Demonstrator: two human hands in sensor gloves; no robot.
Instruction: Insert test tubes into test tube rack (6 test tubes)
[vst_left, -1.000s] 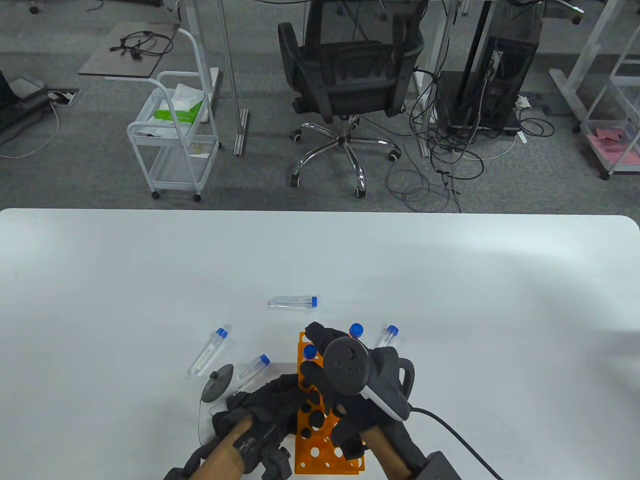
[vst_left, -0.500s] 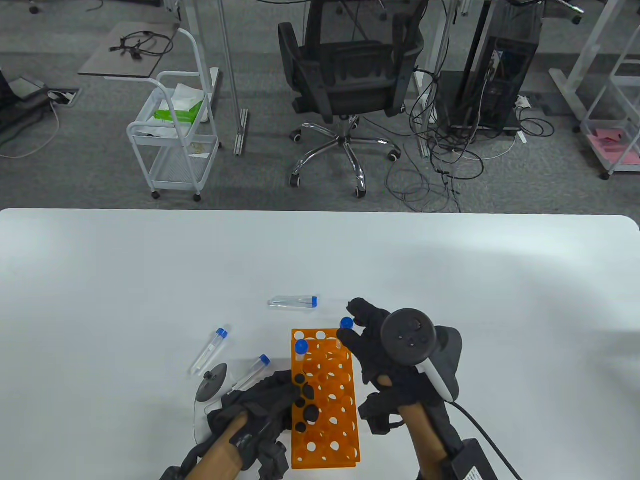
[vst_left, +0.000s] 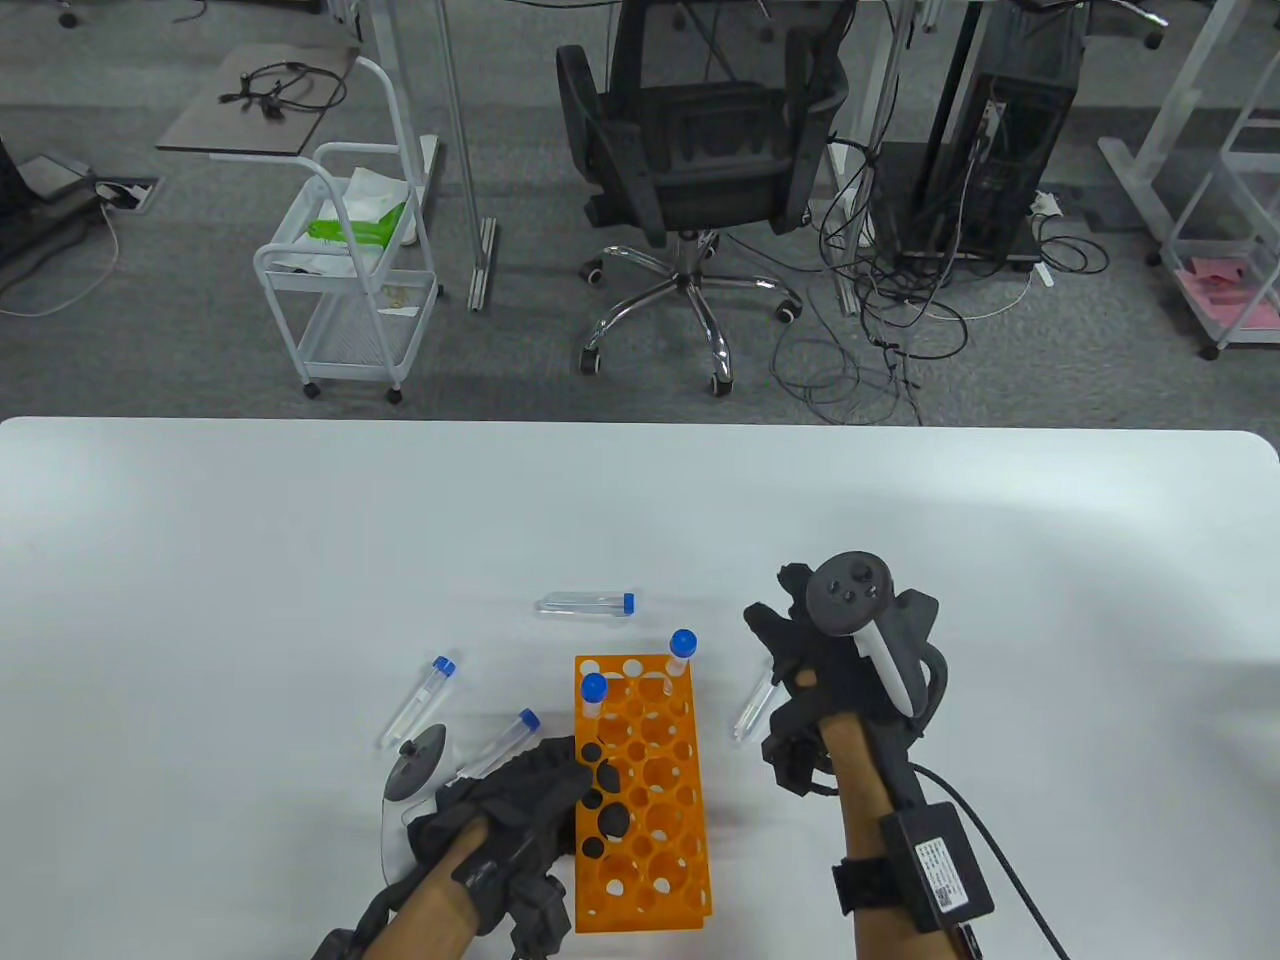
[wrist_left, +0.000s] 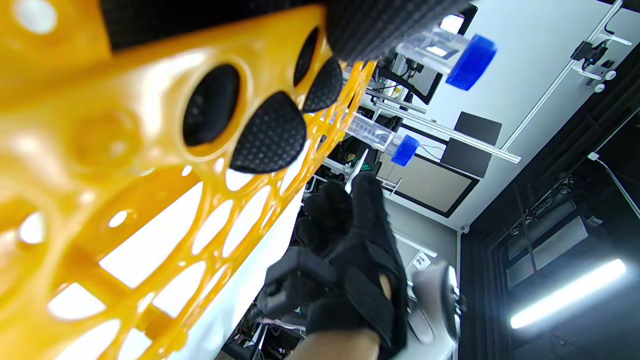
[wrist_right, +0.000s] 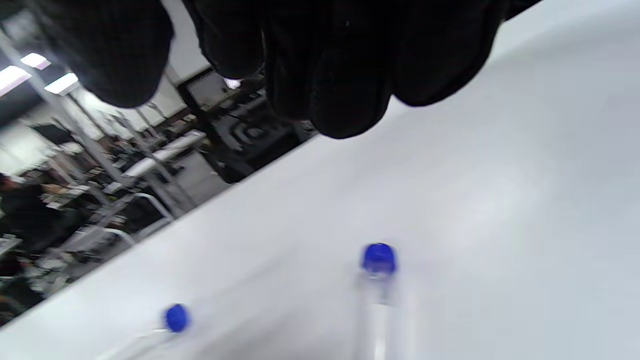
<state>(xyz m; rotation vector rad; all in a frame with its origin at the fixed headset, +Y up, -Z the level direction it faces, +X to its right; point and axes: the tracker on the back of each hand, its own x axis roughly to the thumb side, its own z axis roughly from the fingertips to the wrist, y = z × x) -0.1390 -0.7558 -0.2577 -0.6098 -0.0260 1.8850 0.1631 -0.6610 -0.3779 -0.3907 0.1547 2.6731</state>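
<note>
This is a lab or research office set up for recording. A broad white table (vst_left: 300, 520) stands on grey carpet. Behind it are a black swivel chair (vst_left: 700, 150), a white wire cart (vst_left: 350, 290) holding paper and a green packet, and a black computer tower (vst_left: 1000, 160) with loose cables (vst_left: 880, 330) trailing over the floor. Aluminium frame legs (vst_left: 465, 150) rise beside the chair. The left wrist view shows strip lights (wrist_left: 565, 295) on a dark ceiling and a rail with mounted gear.
</note>
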